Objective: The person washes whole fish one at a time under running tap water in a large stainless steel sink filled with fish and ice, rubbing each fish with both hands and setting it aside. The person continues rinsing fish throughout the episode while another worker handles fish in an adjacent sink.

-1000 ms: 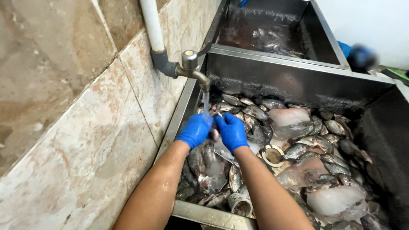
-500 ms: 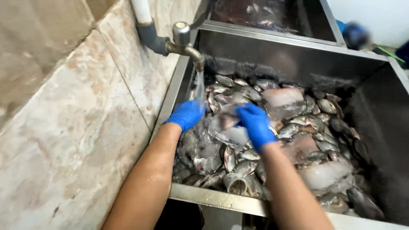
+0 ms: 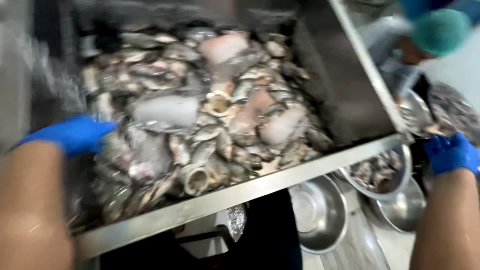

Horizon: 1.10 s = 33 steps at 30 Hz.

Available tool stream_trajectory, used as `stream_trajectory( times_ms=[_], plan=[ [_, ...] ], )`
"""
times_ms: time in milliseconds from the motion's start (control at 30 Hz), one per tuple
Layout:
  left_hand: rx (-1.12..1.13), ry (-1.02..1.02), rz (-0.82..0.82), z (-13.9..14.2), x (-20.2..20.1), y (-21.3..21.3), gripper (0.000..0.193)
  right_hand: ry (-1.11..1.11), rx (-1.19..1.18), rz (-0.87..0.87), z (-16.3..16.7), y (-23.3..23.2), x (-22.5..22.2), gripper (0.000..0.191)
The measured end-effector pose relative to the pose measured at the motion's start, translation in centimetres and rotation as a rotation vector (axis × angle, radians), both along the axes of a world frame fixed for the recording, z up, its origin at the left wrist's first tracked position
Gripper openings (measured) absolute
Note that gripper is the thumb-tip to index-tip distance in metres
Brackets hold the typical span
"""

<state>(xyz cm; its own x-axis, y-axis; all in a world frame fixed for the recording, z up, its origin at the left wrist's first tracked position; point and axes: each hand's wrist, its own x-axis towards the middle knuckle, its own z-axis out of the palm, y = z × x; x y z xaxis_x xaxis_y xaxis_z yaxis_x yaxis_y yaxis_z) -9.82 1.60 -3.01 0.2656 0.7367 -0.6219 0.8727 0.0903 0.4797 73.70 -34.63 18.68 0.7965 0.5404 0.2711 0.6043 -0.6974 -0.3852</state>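
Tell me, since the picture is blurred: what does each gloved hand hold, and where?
Cannot be told. The left hand hovers over the fish in the steel sink; the right hand reaches toward the metal bowls.

Both my hands in blue gloves, thin rubbery stuff w/ a dull sheen: left hand [image 3: 75,134], right hand [image 3: 452,152]. Sink [image 3: 260,187] is stainless steel, brushed, rim smooth & faintly shiny, inner wall darker & matt. Fish [image 3: 200,130] wet, slick, glossy grey scales; pale chunks among them look frosty & cloudy, prob. ice. Bowls [image 3: 320,212] below are polished metal, bright reflective finish. Co-worker's cap [image 3: 440,31] teal, soft matt cloth-like. Pic blurred, finer texture unclear.
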Motion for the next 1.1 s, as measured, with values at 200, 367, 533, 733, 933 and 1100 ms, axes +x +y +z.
stream_trajectory(
  times_ms=[200,367,533,733,933,1100],
  plan=[
    [0.085,-0.058,-0.061,0.0,0.1,-0.1,0.066,-0.086,0.074,-0.087,-1.1,0.8,3.5,0.019],
    [0.193,0.121,-0.077,2.7,1.6,-1.5,0.072,-0.018,0.465,0.662,-3.8,11.9,-8.3,0.022],
    [0.149,0.038,-0.019,4.9,2.6,-2.9,0.069,-0.075,-0.505,0.985,-8.6,23.1,-26.7,0.029],
    [0.161,0.123,-0.090,6.3,3.1,-3.6,0.065,-0.008,-1.041,1.497,-18.3,26.3,-38.9,0.080],
    [0.178,0.142,-0.073,7.1,3.6,-4.2,0.065,-0.152,-1.223,1.552,-23.5,26.8,-44.2,0.067],
    [0.090,0.195,0.012,7.7,4.2,-4.0,0.063,-0.167,-1.383,1.607,-24.4,27.6,-46.7,0.054]
  ],
)
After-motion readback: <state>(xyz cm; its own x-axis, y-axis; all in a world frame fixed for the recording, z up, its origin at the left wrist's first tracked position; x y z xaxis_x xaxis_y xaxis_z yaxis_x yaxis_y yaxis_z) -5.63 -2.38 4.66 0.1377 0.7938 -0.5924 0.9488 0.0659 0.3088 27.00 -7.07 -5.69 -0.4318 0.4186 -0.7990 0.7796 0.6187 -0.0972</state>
